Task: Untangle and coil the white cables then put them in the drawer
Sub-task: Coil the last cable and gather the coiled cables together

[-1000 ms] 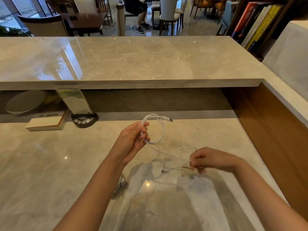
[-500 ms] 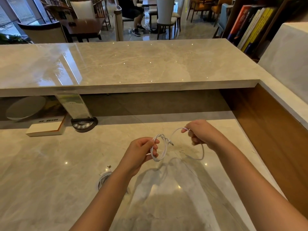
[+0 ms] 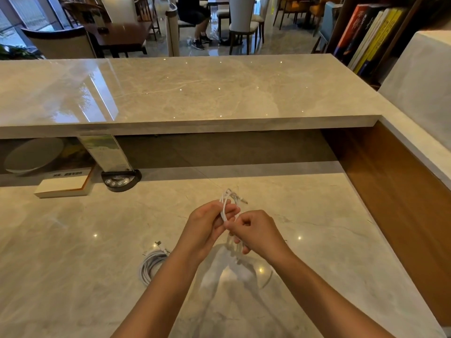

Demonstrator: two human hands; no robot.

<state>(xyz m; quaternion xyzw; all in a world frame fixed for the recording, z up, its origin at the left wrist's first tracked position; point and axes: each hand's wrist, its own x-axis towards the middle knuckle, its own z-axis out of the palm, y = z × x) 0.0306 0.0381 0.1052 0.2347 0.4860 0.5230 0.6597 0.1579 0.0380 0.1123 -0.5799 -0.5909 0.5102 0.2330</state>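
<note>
A thin white cable (image 3: 228, 203) is wound into small loops above the lower marble desk. My left hand (image 3: 207, 225) pinches the loops between thumb and fingers, and a plug end sticks out to the upper right. Just to the right, my right hand (image 3: 256, 231) is closed on the same cable, touching the left hand; part of the loop hangs blurred below it. A second white cable (image 3: 152, 263) lies coiled on the desk, left of my left forearm, with its plug pointing away. No drawer is in view.
A raised marble counter (image 3: 195, 93) runs across the far side, with a wooden side panel (image 3: 395, 186) on the right. At the back left of the desk (image 3: 73, 252) sit a white box (image 3: 61, 185), a black button device (image 3: 120, 180) and a leaflet stand (image 3: 105, 152).
My right hand has come in from the right and met the left hand. The cable's wide loop has been gathered into tighter loops. The view has tilted slightly down.
</note>
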